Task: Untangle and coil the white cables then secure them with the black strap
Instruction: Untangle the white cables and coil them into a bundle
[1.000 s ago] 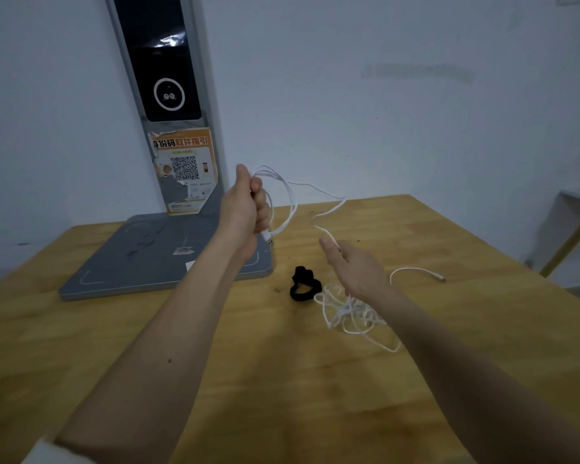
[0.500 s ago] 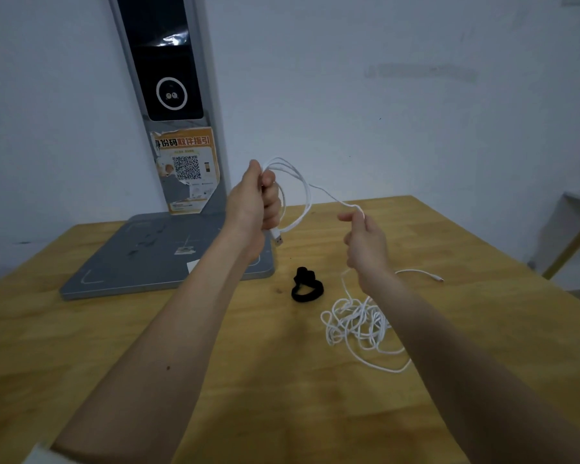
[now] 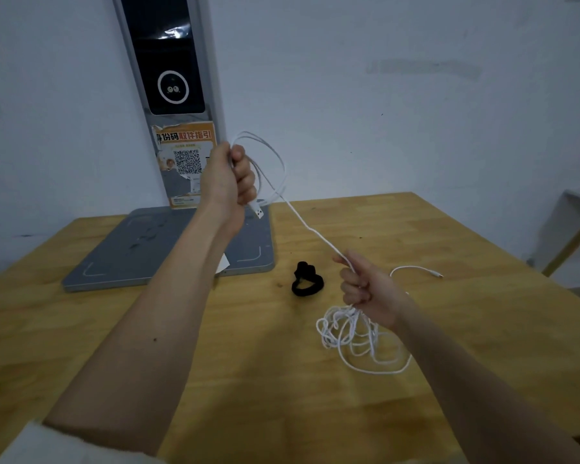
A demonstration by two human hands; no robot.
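2 bare hands in view, both clenched on 1 white cable (image 3: 310, 227). Left hand (image 3: 226, 180) raised in front of the grey upright, fist closed around a few coiled loops (image 3: 272, 162) of the cable (3 or so, exact count hard to tell), with 1 USB plug (image 3: 258, 211) poking out below the fingers (image 3: 245, 172). Right hand (image 3: 369, 286) lower and nearer the table, fist closed around a single strand, thumb side up. Between the 2 fists, 1 taut stretch of cable running diagonally from the loops down to the right fist. Below the right hand, a loose tangle (image 3: 355, 336) of overlapping white loops resting on the wooden table (image 3: 482, 323), its top bunched and lifted toward the fist, 1 wide loop swinging out along the near edge of the heap. Farther right, 1 free cable end (image 3: 419, 270) lying flat on the wood, curved, finishing in a small plug. Whether 1 cable or more in the heap: cannot tell. 1 black strap (image 3: 307, 279) curled in a ring on the table, just left of the right fist and apart from the cable, untouched. Behind it, 1 flat grey base plate (image 3: 181, 249) with white corner marks, carrying the grey upright (image 3: 171, 78) with a dark panel and 1 orange QR-code sticker (image 3: 185, 155). White wall (image 3: 399, 112) behind everything.
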